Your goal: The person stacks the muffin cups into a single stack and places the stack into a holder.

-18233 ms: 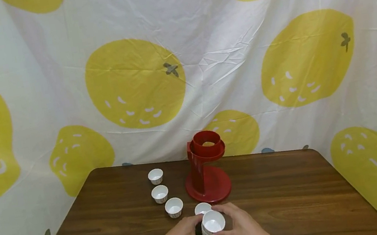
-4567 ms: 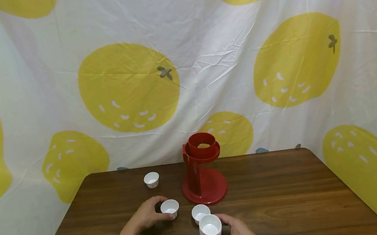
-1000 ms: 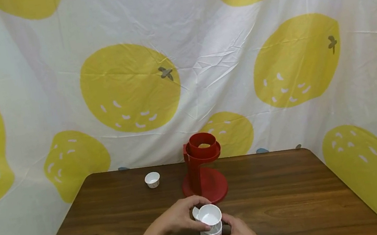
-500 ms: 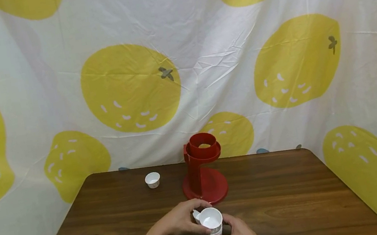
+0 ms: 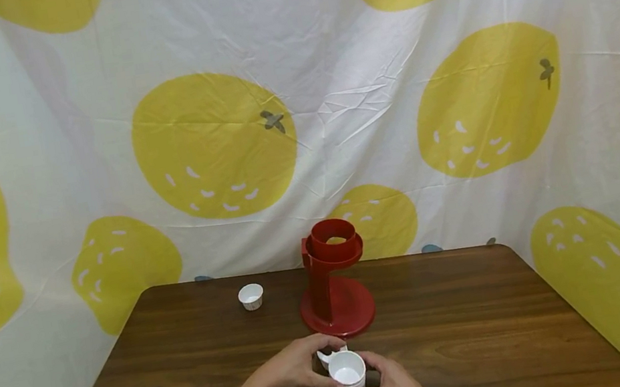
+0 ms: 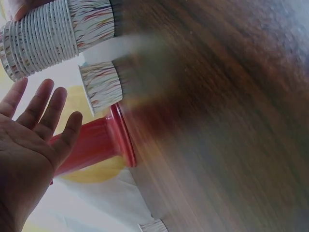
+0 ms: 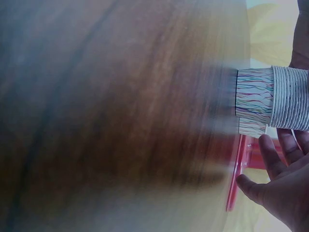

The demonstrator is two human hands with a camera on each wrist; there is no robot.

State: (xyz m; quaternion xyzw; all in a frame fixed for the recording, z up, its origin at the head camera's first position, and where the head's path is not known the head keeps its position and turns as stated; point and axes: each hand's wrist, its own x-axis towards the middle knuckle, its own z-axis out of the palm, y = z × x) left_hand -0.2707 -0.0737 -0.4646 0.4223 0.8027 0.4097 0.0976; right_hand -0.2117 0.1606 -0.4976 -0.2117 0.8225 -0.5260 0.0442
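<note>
An upright stack of nested white paper baking cups (image 5: 347, 374) stands near the table's front edge, its lower side printed with coloured wavy lines. My left hand (image 5: 301, 367) pinches the top cup between thumb and index finger; its other fingers (image 6: 71, 130) are spread in the left wrist view. From the right, my right hand (image 5: 390, 380) holds the stack (image 7: 256, 94) with its thumb across the front. Just behind the stack sits a single paper cup (image 6: 101, 87), mostly hidden in the head view by the left hand and the stack.
A red plastic stand (image 5: 320, 290) with a ring-shaped top and round base is behind the hands. One more paper cup (image 5: 251, 297) sits at the back left of the brown wooden table (image 5: 458, 319). A lemon-print cloth (image 5: 341, 80) hangs behind.
The left hand has lowered its cup onto the stack, where it now sits nested. Several seconds back, that hand was at a cup on the left. The right hand has kept its place.
</note>
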